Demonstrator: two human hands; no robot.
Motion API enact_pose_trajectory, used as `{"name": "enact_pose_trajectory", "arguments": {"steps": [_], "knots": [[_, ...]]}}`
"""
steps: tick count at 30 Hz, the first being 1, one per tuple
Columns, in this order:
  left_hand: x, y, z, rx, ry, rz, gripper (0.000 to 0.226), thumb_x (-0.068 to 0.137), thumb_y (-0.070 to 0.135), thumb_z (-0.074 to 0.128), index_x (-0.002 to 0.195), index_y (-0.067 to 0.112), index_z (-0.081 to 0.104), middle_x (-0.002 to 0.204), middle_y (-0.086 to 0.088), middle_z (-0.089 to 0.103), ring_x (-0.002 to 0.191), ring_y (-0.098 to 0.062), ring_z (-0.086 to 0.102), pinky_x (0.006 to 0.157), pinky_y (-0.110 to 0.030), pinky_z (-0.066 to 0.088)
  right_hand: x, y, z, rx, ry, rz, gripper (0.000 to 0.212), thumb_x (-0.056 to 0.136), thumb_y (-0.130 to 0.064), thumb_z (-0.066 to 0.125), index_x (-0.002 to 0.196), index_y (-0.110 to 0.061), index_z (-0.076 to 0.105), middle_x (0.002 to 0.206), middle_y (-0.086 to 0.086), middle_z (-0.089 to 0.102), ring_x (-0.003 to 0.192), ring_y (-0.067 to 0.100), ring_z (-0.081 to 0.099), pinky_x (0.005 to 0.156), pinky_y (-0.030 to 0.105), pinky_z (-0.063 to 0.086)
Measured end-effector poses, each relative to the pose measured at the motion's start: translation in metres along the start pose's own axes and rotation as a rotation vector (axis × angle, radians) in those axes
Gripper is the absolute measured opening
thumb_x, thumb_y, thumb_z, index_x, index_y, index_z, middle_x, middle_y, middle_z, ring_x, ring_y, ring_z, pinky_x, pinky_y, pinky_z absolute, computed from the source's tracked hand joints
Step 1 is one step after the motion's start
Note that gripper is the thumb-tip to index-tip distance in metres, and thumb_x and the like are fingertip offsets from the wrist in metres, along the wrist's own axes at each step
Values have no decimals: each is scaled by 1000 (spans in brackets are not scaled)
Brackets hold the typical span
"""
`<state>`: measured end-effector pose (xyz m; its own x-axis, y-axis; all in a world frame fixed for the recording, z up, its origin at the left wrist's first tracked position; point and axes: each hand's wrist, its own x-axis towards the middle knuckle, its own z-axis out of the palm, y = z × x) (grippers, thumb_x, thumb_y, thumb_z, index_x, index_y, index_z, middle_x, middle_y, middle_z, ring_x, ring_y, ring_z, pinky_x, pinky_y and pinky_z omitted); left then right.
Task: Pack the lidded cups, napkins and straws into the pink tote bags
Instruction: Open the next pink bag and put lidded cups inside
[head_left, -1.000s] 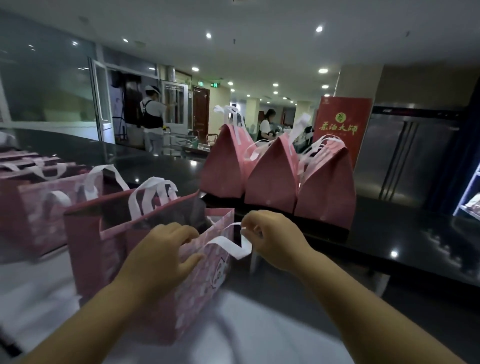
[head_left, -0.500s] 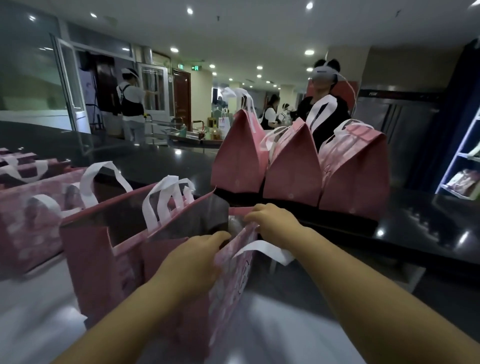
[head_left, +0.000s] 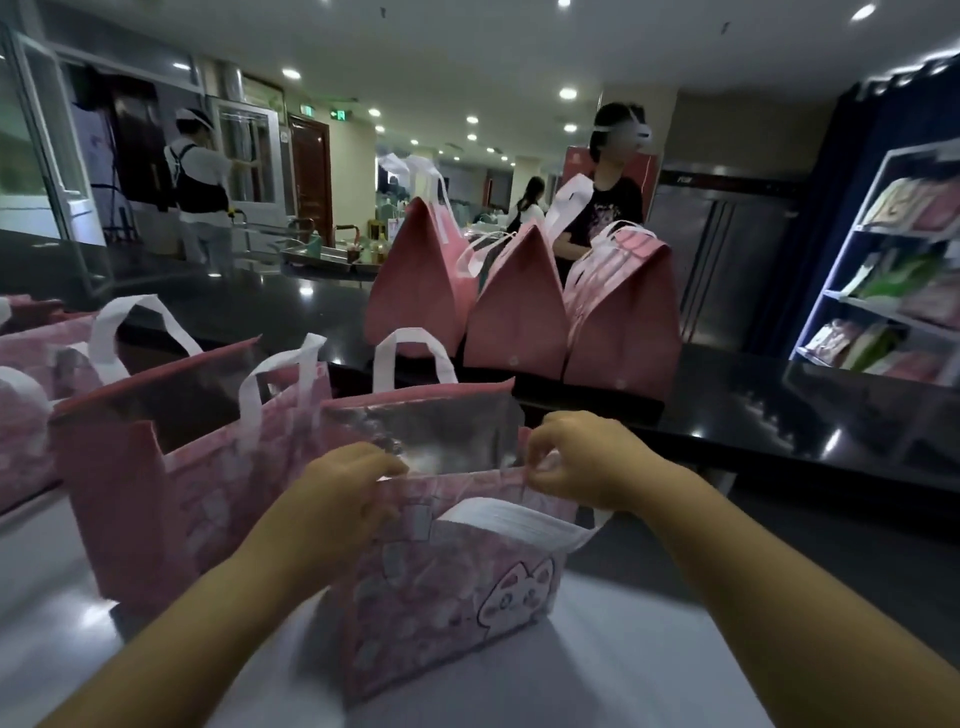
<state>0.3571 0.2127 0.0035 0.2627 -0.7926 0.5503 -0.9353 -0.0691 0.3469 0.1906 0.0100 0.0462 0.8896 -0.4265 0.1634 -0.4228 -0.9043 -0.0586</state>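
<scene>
The nearest tote bag (head_left: 441, 587) is pink with a pale checked print, a white cat face, silver lining and white handles; behind it, three plain pink bags (head_left: 514, 317) on the black table (head_left: 779, 410).

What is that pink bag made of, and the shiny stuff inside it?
The pink bag is probably soft, matte non-woven fabric; its printed wall creases where the left hand and right hand pinch the rim. The lining is likely silvery foil, crinkled and glinting.

Pink tote bag (head_left: 447, 587) upright, mouth open, silver lining, cat print
</scene>
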Motion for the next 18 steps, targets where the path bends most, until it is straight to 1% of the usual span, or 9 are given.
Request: {"name": "enact_pose_trajectory", "arguments": {"steps": [2,3,6,8,10,11,12,14,18], "knots": [[-7,16,6,-9,12,12,29,68,-4,74,95,8,69,99,-2,65,86,-17,60,74,-22,46,-30,7,-8,90,-71,44,24,78,-58,61,77,-34,62,88,-17,54,81,6,54,70,31,49],[-10,25,10,-14,15,10,28,69,-4,74,93,8,69,102,-2,64,88,-17,59,76,-21,45,-46,11,-11,135,-100,65,27,78,-59,61,76,-32,62,86,-15,58,79,7,56,70,32,51],[-20,56,24,-12,49,-4,24,69,-5,73,90,6,68,109,-8,59,93,-15,52,78,-18,40,-96,24,-18,321,-125,133,34,87,-57,51,77,-27,65,79,-6,63,71,10,59,66,34,50],[-28,76,34,1,74,-34,23,69,-6,73,87,7,68,115,-12,55,97,-16,49,79,-18,37,-128,35,-21,393,-91,154,30,92,-47,48,79,-27,67,81,-9,62,73,5,58,67,29,48],[-36,94,43,3,90,-74,22,71,-5,72,89,7,68,121,-16,52,103,-24,52,82,-21,42,-157,47,-21,359,-78,131,18,92,-32,52,88,-29,69,91,-14,56,82,4,55,72,24,47],[-39,102,46,-5,90,-88,21,72,-4,71,90,7,68,122,-16,52,104,-26,53,82,-24,45,-171,52,-19,320,-77,119,16,90,-25,55,95,-29,69,96,-15,53,87,4,52,74,20,45],[-42,110,50,-14,94,-89,20,73,-3,71,90,7,68,120,-16,53,99,-25,55,79,-22,47,-183,57,-15,280,-61,116,19,87,-20,57,100,-28,69,101,-14,50,92,4,49,77,17,43],[-46,125,56,-36,118,-77,18,72,-4,71,87,7,68,109,-15,59,87,-21,57,70,-14,43,-205,67,-7,216,29,131,22,86,-13,61,104,-21,70,107,-10,47,99,7,43,81,17,42],[-49,161,72,-71,132,-57,17,72,-3,71,86,5,68,97,-13,63,78,-18,56,64,-12,41,-245,81,-1,172,266,187,14,86,-4,62,92,-10,73,100,-3,52,98,17,46,81,26,49]]}}
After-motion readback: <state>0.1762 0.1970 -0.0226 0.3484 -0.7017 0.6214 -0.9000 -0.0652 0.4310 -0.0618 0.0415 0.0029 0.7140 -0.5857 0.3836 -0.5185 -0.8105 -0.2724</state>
